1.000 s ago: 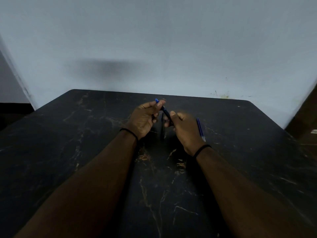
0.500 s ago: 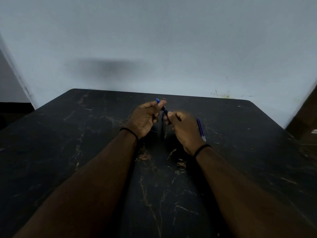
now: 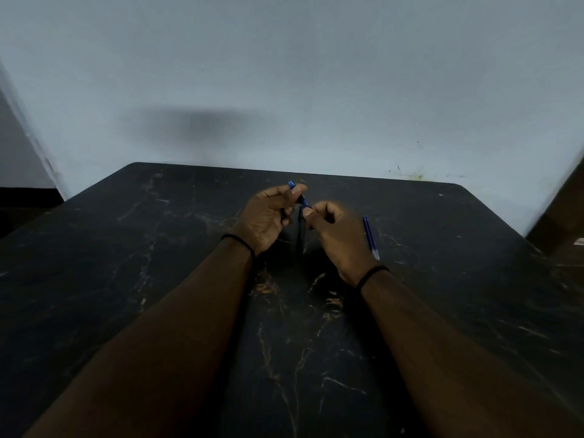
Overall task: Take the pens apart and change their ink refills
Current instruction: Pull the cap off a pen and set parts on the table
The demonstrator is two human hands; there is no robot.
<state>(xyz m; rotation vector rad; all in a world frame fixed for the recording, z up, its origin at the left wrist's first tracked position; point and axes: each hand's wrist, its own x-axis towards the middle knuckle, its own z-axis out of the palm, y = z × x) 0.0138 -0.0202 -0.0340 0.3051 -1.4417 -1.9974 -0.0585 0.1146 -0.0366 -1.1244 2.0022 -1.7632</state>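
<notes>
Both hands hold one blue pen (image 3: 304, 201) a little above the black marbled table (image 3: 158, 279). My left hand (image 3: 268, 216) pinches its upper part, with the blue end poking out past the thumb. My right hand (image 3: 338, 235) grips its lower end, fingers curled and blurred. A dark thin piece (image 3: 300, 229) shows between the hands below the pen; I cannot tell what it is. A second blue pen (image 3: 370, 237) lies on the table just right of my right hand, clear tip toward me.
A pale wall (image 3: 284, 90) rises behind the table's far edge. A brown object (image 3: 562, 216) stands at the right past the table corner. Each wrist wears a black band.
My right hand's fingers have shifted slightly on the pen's lower end. The pen on the table has not moved.
</notes>
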